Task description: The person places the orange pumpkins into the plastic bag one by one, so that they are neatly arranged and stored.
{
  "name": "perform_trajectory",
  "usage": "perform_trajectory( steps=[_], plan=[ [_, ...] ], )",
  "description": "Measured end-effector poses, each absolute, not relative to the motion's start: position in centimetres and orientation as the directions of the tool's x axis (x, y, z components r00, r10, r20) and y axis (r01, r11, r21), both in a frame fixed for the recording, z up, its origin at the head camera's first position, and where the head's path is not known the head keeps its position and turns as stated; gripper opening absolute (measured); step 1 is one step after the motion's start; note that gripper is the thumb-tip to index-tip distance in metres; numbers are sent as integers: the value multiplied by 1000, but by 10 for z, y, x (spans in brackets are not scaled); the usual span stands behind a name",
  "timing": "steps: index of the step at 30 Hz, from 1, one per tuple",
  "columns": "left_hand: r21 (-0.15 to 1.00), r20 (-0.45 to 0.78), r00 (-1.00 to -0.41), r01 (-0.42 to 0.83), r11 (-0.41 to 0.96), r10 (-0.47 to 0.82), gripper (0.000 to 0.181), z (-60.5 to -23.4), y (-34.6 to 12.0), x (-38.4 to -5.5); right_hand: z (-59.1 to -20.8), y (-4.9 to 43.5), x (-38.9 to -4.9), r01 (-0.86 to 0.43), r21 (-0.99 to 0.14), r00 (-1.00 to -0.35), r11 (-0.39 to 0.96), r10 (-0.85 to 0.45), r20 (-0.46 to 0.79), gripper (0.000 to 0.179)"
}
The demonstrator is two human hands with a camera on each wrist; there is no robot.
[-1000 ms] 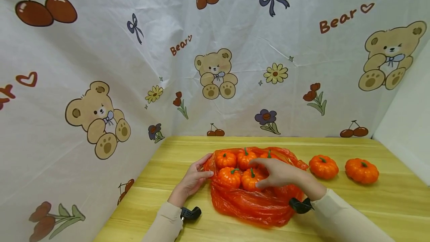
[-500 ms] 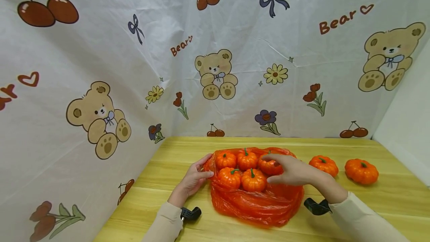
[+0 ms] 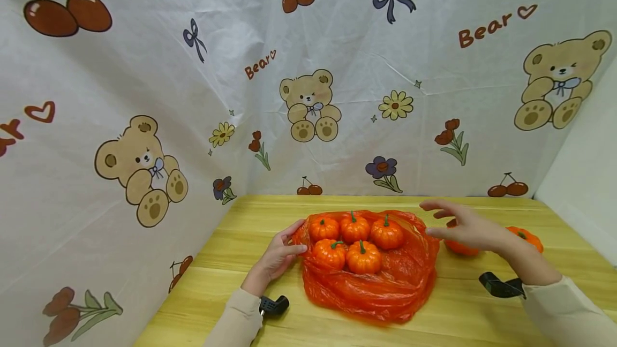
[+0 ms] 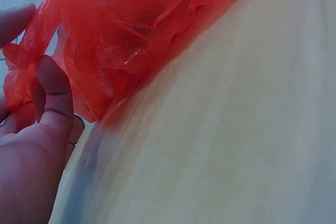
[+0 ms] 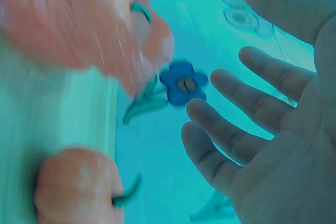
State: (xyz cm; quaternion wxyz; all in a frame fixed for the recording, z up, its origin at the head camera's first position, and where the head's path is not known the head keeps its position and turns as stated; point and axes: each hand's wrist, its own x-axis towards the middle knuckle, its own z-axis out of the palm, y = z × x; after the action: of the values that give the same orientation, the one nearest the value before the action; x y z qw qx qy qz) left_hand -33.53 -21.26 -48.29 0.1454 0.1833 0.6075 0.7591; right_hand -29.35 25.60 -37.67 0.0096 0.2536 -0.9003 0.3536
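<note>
A thin red plastic bag (image 3: 371, 299) lies on the table with its mouth spread, several small orange pumpkins (image 3: 363, 257) with green stems inside. At the bag's left edge my left hand (image 3: 276, 256) pinches the plastic; the left wrist view shows the film (image 4: 131, 30) between thumb and fingers. My right hand (image 3: 469, 229) hovers right of the bag, fingers spread and holding nothing. Below and behind it, partly hidden, sits one loose pumpkin (image 3: 461, 248). Another pumpkin (image 3: 527, 237) lies farther right, partly covered by the forearm. In the right wrist view, one pumpkin (image 5: 79, 187) appears beside the hand.
The wooden table (image 3: 231, 304) extends on all sides of the bag. A white cloth (image 3: 347, 31) printed with bears, cherries and flowers hangs behind and at the left. On the right stands a plain white wall (image 3: 588, 191).
My right hand has moved right, from over the pumpkins in the bag to above the loose ones, uncovering the bag's right part. My left hand stays at the bag's edge.
</note>
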Motion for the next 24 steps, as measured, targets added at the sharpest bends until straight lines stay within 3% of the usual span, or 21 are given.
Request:
perform_trajectory(
  steps=[12,24],
  plan=[
    [976,96,-894,-1,-216,438,86,-483,-213,-335,-378,311,-296,-389,-614,-919,687,-334,209,60],
    [977,91,-897,-3,-212,432,86,-481,-212,-334,-393,355,-302,-384,-578,-923,720,-304,236,54]
  ],
)
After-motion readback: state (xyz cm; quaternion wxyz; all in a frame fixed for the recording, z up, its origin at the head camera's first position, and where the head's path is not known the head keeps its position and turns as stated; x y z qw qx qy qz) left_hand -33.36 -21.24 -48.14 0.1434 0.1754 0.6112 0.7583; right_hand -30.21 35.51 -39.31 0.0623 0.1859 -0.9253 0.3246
